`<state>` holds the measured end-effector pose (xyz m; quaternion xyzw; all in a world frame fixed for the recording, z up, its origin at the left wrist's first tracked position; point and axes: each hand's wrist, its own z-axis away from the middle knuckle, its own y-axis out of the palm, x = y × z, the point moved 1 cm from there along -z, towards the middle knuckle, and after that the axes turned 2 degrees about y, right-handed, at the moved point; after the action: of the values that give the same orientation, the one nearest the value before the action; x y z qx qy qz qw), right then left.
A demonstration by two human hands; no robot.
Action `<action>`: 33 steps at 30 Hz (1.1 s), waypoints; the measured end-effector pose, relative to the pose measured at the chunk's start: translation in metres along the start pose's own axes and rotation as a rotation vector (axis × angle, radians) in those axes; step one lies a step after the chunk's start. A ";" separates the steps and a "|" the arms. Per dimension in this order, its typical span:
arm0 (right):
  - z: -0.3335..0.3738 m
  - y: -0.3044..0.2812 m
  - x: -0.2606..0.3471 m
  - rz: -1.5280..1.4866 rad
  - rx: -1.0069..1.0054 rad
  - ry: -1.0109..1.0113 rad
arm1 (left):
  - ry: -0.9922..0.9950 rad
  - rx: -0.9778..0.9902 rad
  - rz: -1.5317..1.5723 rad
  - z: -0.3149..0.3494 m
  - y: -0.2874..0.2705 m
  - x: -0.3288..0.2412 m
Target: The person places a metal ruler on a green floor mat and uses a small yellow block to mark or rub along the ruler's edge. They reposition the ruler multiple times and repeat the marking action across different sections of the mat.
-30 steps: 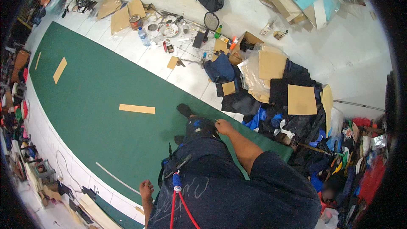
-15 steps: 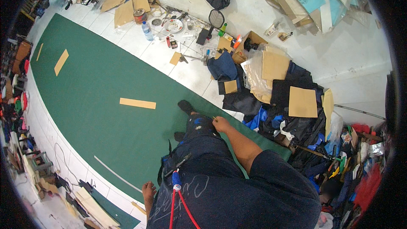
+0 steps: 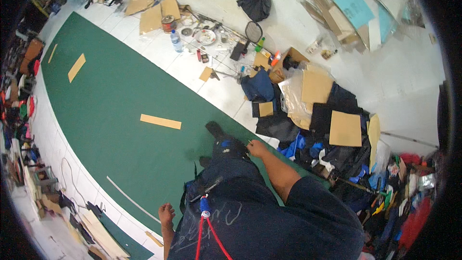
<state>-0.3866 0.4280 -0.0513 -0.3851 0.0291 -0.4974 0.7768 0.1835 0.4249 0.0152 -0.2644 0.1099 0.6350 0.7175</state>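
Observation:
A large sheet of green material (image 3: 120,96) is spread over the white tiled floor beneath me. On it lie a tan rectangular strip (image 3: 160,122), a second tan strip (image 3: 77,67) and a narrow third one (image 3: 52,53) farther off. My right hand (image 3: 257,149) is closed beside my knee, over the sheet's right edge, with the tip of a thin, pen-like stick poking out. My left hand (image 3: 166,214) hangs low at my left side, fingers loosely bent and apart, holding nothing. Nearest to it is a long, thin, pale ruler-like strip (image 3: 132,199) along the sheet's left edge.
To the right, dark cloth, plastic and tan sheets (image 3: 345,129) form a heap near the wall. A water bottle (image 3: 176,41), a plate (image 3: 206,37) and small tools line the far floor. Clutter (image 3: 409,197) fills the right corner; more stands along the left.
My left hand has risen slightly and its fingers show more. The whole view has shifted a little, with the floor things sitting lower and farther right. The right hand keeps its grip.

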 end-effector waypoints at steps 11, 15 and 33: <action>-0.058 -0.035 0.056 0.198 0.045 -0.105 | -0.093 -0.124 0.077 0.039 0.030 0.051; -0.091 -0.054 0.087 0.220 0.051 -0.217 | -0.118 -0.175 0.091 0.066 0.058 0.047; -0.215 -0.127 0.205 0.476 0.179 -0.468 | -0.212 -0.355 0.541 0.097 0.209 0.050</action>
<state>-0.4709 0.1159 -0.0527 -0.4015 -0.1048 -0.2010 0.8874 -0.0283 0.5296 0.0216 -0.2789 -0.0112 0.8354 0.4734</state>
